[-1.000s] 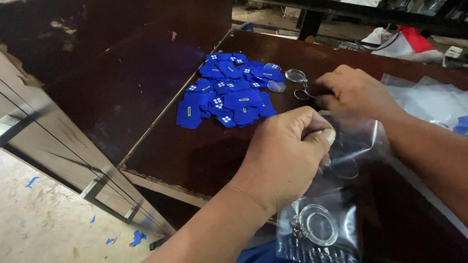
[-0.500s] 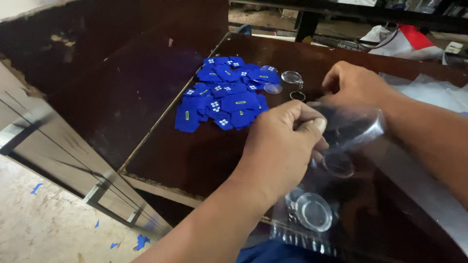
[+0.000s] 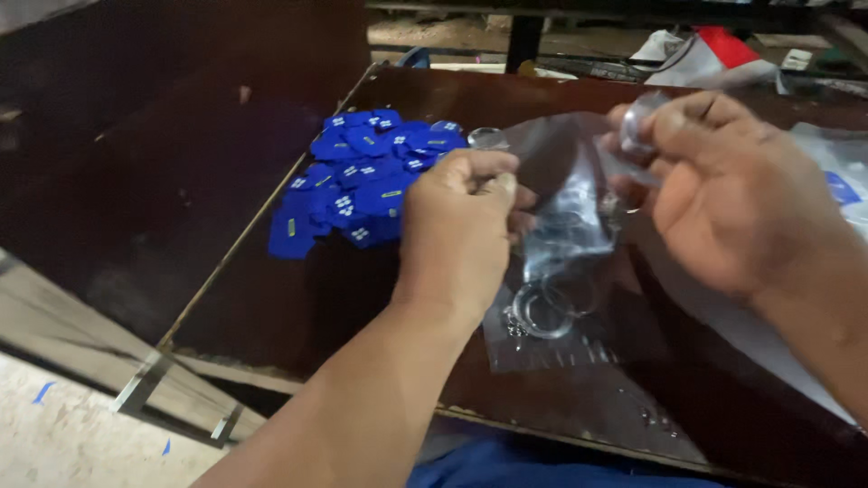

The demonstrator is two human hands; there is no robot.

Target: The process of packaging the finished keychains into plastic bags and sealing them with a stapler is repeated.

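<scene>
— What can you count on your table?

— One heap of small blue tags (image 3: 362, 176) at ten o'clock from your hands; they overlap too much for an exact figure, but you have dozens.

— And the clear pieces?

— One clear plastic bag (image 3: 561, 226) between your two hands, the left hand (image 3: 457, 239) and the right hand (image 3: 732, 194). Two clear round discs: one (image 3: 488, 137) by the heap at eleven o'clock, one (image 3: 542, 312) at six o'clock under the bag.

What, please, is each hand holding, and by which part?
The left hand pinches the clear bag at its top edge; the right hand holds a small clear disc in its fingers.
</scene>
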